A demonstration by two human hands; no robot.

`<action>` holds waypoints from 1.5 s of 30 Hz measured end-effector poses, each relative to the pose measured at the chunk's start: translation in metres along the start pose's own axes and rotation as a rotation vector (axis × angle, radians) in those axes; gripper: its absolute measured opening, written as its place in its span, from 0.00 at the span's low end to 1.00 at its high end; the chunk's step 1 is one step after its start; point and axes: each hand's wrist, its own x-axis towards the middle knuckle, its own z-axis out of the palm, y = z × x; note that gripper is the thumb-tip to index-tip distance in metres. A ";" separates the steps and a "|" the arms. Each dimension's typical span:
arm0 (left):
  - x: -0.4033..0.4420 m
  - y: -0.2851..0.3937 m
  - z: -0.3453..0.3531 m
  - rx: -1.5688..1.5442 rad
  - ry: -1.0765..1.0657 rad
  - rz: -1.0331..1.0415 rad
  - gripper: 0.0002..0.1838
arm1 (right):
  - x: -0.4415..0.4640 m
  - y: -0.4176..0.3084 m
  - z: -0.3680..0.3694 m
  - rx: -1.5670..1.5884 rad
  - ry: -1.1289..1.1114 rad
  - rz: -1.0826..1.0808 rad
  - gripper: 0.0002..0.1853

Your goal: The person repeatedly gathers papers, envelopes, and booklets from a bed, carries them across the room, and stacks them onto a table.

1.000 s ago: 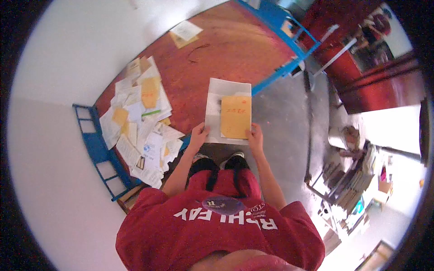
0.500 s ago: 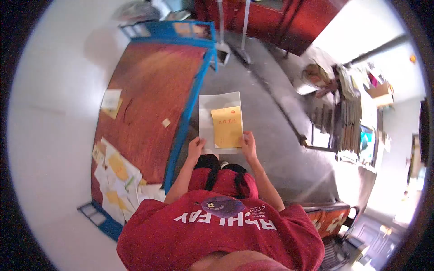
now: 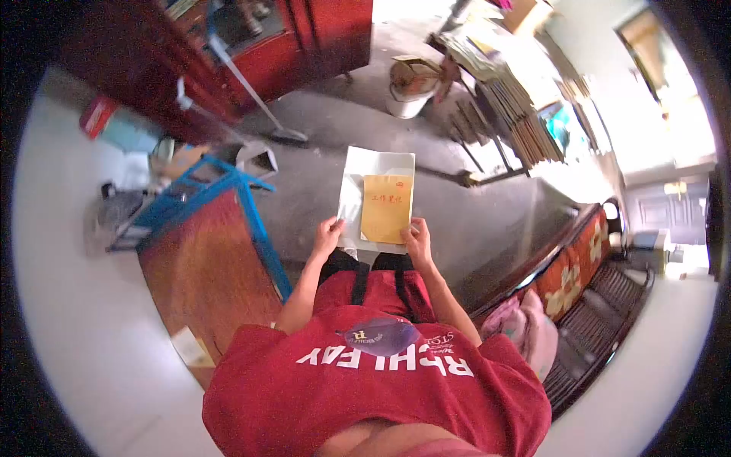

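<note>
Out in front of me I hold a white sheet (image 3: 356, 171), which looks like paper or a thin folder. On top of it lies a yellow notebook (image 3: 387, 213) with red characters on its cover. My left hand (image 3: 328, 234) is closed on the near left edge of the white sheet. My right hand (image 3: 416, 242) grips the right side, pinching the notebook's lower right corner together with the sheet. Both thumbs lie on top; the other fingers are mostly hidden underneath.
A blue-edged table with a brown top (image 3: 205, 266) stands at my left. Ahead are a red cabinet (image 3: 335, 38), a broom (image 3: 255, 99), a dustpan (image 3: 257, 160) and a white bucket (image 3: 407, 105). Stacked cardboard (image 3: 514, 114) is at right, near a dark wooden bench (image 3: 586, 335).
My view has turned to the right, so the table has slid toward the lower left and the bench shows more. Both hands keep their hold on the sheet and notebook.
</note>
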 end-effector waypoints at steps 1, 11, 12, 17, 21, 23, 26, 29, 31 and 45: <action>0.020 0.005 0.005 0.018 -0.040 0.015 0.15 | 0.008 -0.005 -0.004 0.019 0.042 0.001 0.13; 0.174 0.075 0.062 -0.070 -0.252 0.075 0.15 | 0.118 -0.027 -0.049 0.242 0.275 -0.027 0.13; 0.189 0.089 0.067 -0.082 -0.275 0.058 0.15 | 0.134 -0.033 -0.055 0.249 0.273 -0.052 0.13; 0.249 0.150 0.096 -0.001 -0.251 -0.002 0.15 | 0.203 -0.080 -0.094 0.271 0.261 -0.051 0.12; 0.298 0.182 0.125 -0.022 -0.195 -0.053 0.14 | 0.257 -0.107 -0.126 0.249 0.258 -0.087 0.11; 0.312 0.200 0.133 0.075 -0.210 0.079 0.16 | 0.277 -0.118 -0.137 0.204 0.304 -0.150 0.11; 0.331 0.225 0.144 -0.047 -0.234 0.111 0.12 | 0.311 -0.119 -0.152 0.222 0.292 -0.155 0.12; 0.369 0.215 0.154 -0.009 -0.241 0.199 0.09 | 0.341 -0.123 -0.160 0.195 0.299 -0.194 0.12; 0.392 0.220 0.157 -0.061 -0.300 0.104 0.09 | 0.358 -0.138 -0.161 0.220 0.323 -0.088 0.12; 0.635 0.327 0.209 0.125 -0.400 0.348 0.09 | 0.569 -0.154 -0.186 0.126 0.699 -0.152 0.15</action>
